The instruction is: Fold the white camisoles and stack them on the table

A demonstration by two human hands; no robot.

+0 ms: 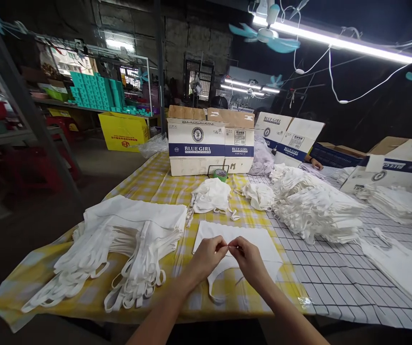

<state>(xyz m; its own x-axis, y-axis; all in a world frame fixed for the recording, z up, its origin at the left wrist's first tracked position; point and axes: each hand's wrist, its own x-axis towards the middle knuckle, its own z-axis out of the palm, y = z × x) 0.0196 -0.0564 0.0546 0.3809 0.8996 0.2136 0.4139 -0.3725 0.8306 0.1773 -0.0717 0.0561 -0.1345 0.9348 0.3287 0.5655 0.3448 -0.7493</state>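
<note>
A flat white garment (259, 239) lies on the yellow checked tablecloth (155, 184) in front of me. My left hand (206, 258) and my right hand (249, 258) meet above its neckline, fingertips pinched together on something too small to make out, perhaps a thread or tag. A stack of white garments with looped straps (120, 244) lies left of my hands. Two small crumpled white bundles (211, 195) (259, 195) sit beyond the garment.
A "BLUE GIRL" cardboard box (209, 143) stands at the table's far side, a green tape roll (221, 174) before it. More boxes (292, 136) (396, 165) and tall white garment piles (317, 206) fill the right. Another person's hand (315, 164) rests far right. Shelves stand left.
</note>
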